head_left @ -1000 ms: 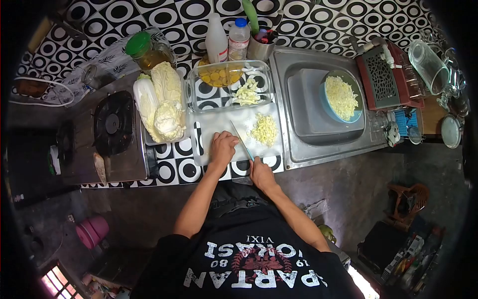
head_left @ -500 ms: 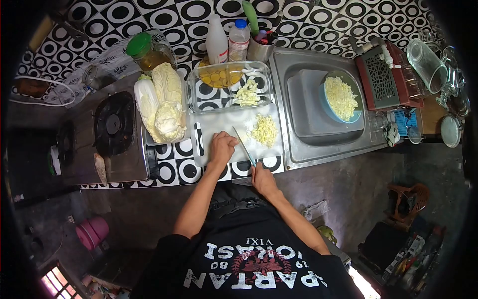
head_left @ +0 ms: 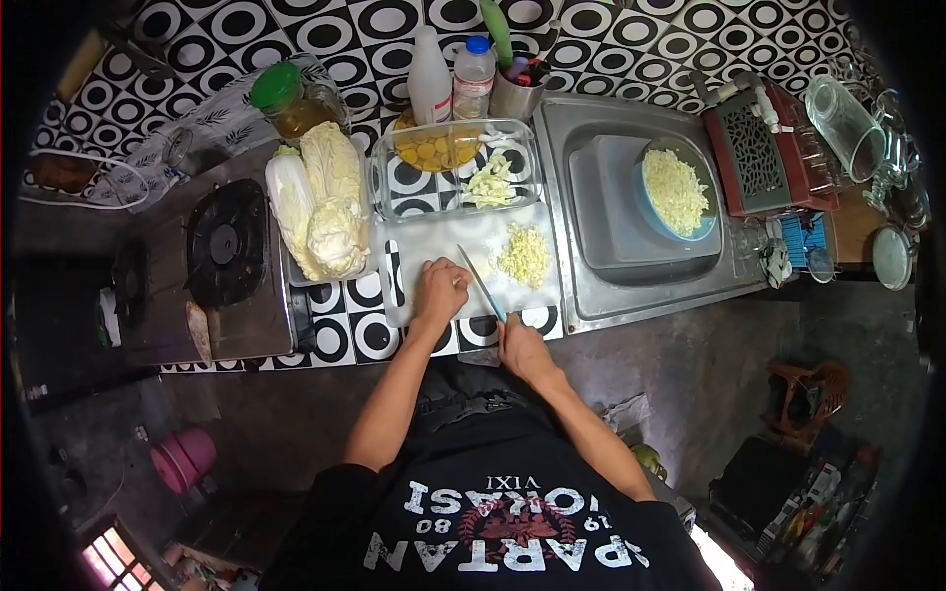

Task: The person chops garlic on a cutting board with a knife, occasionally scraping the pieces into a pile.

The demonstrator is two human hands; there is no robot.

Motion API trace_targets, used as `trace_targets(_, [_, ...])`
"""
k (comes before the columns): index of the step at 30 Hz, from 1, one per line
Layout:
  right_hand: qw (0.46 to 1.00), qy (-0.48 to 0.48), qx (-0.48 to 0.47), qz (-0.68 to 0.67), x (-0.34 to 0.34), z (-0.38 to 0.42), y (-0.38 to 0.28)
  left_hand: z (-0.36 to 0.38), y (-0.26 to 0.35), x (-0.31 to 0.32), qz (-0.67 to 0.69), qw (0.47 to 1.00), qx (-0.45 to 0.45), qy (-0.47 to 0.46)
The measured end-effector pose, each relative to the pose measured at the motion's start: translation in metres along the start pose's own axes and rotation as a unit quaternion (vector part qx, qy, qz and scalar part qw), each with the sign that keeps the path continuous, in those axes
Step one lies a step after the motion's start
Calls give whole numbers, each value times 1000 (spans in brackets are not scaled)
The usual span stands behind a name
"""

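My right hand point(head_left: 527, 350) grips a knife point(head_left: 482, 284) by its blue handle, the blade pointing away over a white cutting board point(head_left: 419, 246). On the board, my left hand point(head_left: 440, 291) is closed with its fingers curled just left of the blade. Whatever those fingers hold is hidden. Finely chopped pale pieces point(head_left: 523, 256) are heaped right of the knife. Behind the board stands a rectangular glass dish point(head_left: 394, 213) with strips of pale cabbage point(head_left: 490, 183) in its right part.
Left of the board, a tray holds napa cabbages point(head_left: 320, 202) beside a gas stove point(head_left: 158, 286). To the right, a blue bowl point(head_left: 645, 202) of chopped pale pieces sits in the metal sink point(head_left: 581, 295). A white bottle point(head_left: 429, 79) and a blue-capped bottle point(head_left: 474, 84) stand behind the dish.
The knife and my right hand have shifted slightly away from my body. My left hand stays at nearly the same spot with its fingers a little adjusted.
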State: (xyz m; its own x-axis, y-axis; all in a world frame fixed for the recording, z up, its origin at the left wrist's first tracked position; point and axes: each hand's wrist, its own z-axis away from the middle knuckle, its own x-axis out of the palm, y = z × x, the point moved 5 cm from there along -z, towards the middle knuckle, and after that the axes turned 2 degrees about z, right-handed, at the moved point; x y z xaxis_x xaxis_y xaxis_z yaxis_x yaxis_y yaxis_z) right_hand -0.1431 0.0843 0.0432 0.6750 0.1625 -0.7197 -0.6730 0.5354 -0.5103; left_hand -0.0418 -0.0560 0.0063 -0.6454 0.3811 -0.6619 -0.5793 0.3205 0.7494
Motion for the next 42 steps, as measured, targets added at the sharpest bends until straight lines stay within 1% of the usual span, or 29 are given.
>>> trace_targets(2, [1000, 15, 24, -1, 6, 2, 5, -1, 1, 0, 6, 1000, -6, -6])
trace_targets(5, [999, 33, 14, -6, 24, -7, 14, -1, 1, -1, 15, 1000, -3, -9])
trace_targets(12, [999, 36, 14, 16, 3, -19, -8, 5, 2, -2, 8, 999, 49, 21])
trace_targets(14, [1000, 10, 14, 18, 2, -15, -7, 5, 2, -3, 11, 998, 64, 23])
trace_targets(18, [999, 23, 24, 11, 12, 1, -5, 4, -1, -2, 14, 998, 60, 15])
trace_targets(21, [998, 36, 53, 14, 23, 0, -5, 4, -2, -3, 24, 998, 54, 2])
trace_targets(23, [997, 61, 49, -9, 24, -8, -8, 3, -3, -2, 33, 998, 56, -1])
trace_targets(27, [998, 66, 22, -7, 12, -19, -15, 2, 2, -5, 30, 998, 49, -6])
trace_targets(29, [999, 47, 20, -10, 4, -17, -19, 3, 2, -6, 21, 999, 45, -19])
trace_targets(33, [998, 55, 1, -8, 5, -7, -15, 4, 3, -15, 33, 999, 33, -20])
trace_targets(35, [999, 45, 17, -15, 5, 1, -14, 7, 2, -18, 20, 998, 50, -13])
trace_targets(36, [999, 23, 30, -2, 9, 2, -12, 7, 1, -18, 13, 998, 64, 3])
trace_targets(39, [998, 19, 53, 4, 16, 3, -12, 8, -6, -12, 14, 998, 60, -19])
trace_targets(42, [998, 32, 53, 1, 28, -5, -5, 8, -5, -11, 19, 998, 46, -27])
